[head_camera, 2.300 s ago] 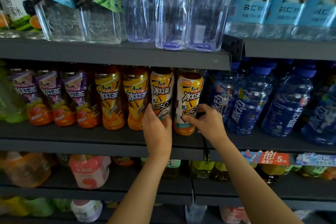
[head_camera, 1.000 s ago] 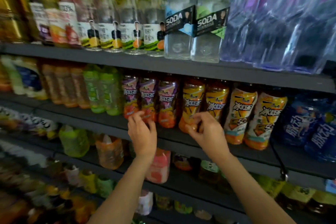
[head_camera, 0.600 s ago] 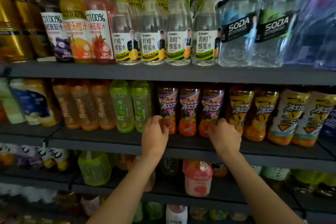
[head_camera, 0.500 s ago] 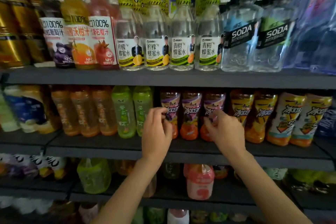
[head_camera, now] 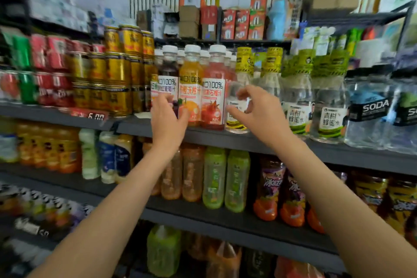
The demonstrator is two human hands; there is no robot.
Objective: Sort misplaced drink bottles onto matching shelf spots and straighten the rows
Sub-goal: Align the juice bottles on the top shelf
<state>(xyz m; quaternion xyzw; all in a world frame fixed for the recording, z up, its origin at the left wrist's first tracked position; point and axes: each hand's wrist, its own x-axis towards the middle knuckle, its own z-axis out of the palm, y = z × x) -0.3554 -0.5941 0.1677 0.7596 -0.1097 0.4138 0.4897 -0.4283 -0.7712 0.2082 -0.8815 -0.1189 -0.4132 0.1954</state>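
Both arms reach up to the upper shelf (head_camera: 248, 140). The left hand (head_camera: 168, 117) rests on the dark juice bottle (head_camera: 168, 81) at the shelf's front edge, fingers against its label. The right hand (head_camera: 259, 110) hovers with fingers apart, loosely curled, before a clear honey-water bottle (head_camera: 237, 97). Gold cans (head_camera: 117, 79) stand leftward.

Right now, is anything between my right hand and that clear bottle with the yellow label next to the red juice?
Nothing visible. The right hand is already at the clear yellow-label bottle, with its fingers spread in front of the label. The red juice bottle stands beside it on the left, not in the path.
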